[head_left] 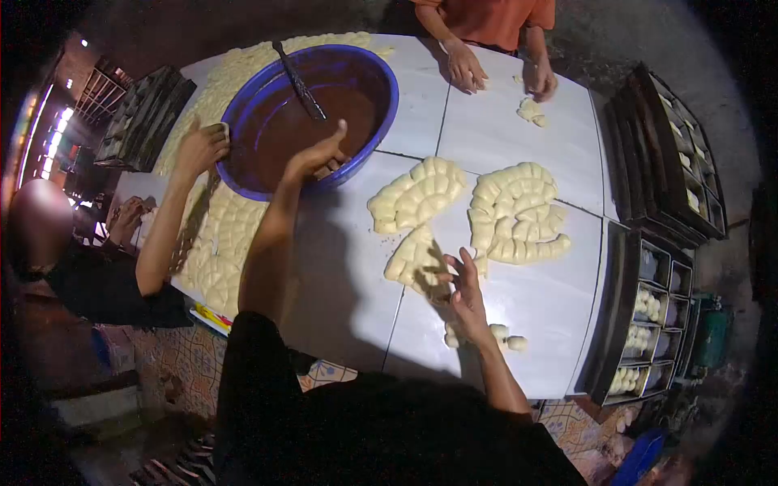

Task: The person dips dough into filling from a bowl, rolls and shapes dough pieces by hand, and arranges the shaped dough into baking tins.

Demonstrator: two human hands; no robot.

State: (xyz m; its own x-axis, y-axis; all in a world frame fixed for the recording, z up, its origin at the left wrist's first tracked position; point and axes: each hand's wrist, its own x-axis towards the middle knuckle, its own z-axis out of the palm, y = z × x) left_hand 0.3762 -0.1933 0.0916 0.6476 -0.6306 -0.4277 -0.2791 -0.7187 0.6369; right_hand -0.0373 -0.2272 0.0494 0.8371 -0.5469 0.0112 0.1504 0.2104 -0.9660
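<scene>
My left hand is at the near right rim of a large blue bowl, its thumb raised and its fingers curled inward; whatever they hold is hidden. Smooth brown filling covers the bowl's inside, and a dark-handled utensil leans in it. Held above the table, my right hand is open, fingers apart. Just beyond it lies a small cluster of pale dough pieces. Two bigger dough clusters, one on the left and one on the right, sit farther off. Several filled-looking dough balls rest beside my right wrist.
Dough pieces cover the table's left side. A co-worker's hand touches the bowl's left rim. Across the white tiled table, another person's hands work near a little dough. Stacked dark trays and a dough-filled tray stand right.
</scene>
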